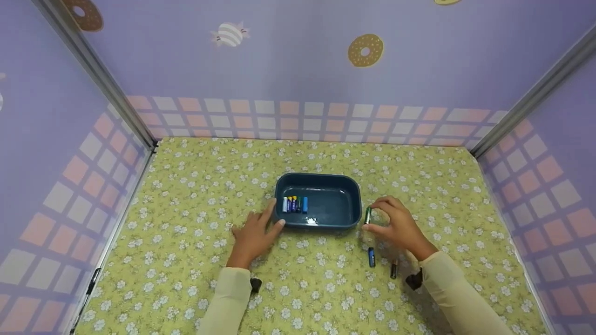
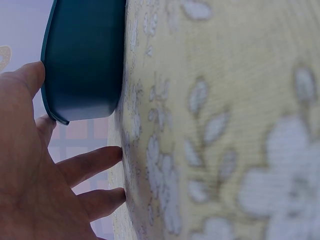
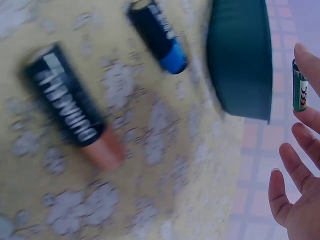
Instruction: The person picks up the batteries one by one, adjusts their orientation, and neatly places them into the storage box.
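A dark blue-green plastic basin (image 1: 330, 222) sits on the flowered cloth, with several batteries (image 1: 293, 204) lined up side by side at its left end. My left hand (image 1: 255, 236) is at the basin's front left corner, thumb and index finger touching the rim and the other fingers spread toward the cloth. Just right of the basin, my right hand (image 1: 396, 224) pinches a green-and-white battery (image 3: 300, 86) by its ends between thumb and index finger, above the cloth. Below that hand lie a blue-and-black battery (image 1: 371, 257) and a black-and-copper battery (image 3: 72, 102).
Flowered yellow-green cloth (image 1: 186, 186) covers the table. Purple walls (image 1: 298, 56) with a pink and white check border close in the back and both sides. Metal posts (image 1: 93, 65) stand at the back corners.
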A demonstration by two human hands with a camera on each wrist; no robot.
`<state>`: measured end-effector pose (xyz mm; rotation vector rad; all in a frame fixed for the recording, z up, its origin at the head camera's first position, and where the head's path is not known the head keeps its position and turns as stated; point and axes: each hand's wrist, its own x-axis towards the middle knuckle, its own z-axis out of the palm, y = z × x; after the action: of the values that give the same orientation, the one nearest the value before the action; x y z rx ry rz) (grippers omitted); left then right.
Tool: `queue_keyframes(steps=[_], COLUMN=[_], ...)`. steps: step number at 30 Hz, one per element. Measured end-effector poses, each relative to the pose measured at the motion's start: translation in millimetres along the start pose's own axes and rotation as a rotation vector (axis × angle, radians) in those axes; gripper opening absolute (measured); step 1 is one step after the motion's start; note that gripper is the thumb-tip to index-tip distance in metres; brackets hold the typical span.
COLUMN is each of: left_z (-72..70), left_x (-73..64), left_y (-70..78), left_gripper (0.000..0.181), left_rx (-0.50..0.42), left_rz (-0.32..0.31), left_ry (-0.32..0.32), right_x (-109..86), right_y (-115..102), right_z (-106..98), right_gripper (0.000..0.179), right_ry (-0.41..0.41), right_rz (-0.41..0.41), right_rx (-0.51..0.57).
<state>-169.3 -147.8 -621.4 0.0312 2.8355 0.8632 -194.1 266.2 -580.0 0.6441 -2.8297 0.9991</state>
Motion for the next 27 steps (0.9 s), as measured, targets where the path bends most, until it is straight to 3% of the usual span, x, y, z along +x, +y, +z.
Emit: queue_keyframes(steps=[11, 27], left_z=[-0.7, -1.5], left_x=[0.0, -0.5], left_y=[1.3, 2.0], left_gripper=[0.082, 0.081], left_rx=[-0.012, -0.018], left_rz=[0.004, 0.005], left_ry=[0.004, 0.008], right_x=[35.9, 84.3], right_y=[-20, -42], right_z=[3, 26], right_gripper=[0.058, 0.058], right_ry=[0.032, -0.025], right_rz=[-0.084, -0.074], right_rx=[0.021, 0.066])
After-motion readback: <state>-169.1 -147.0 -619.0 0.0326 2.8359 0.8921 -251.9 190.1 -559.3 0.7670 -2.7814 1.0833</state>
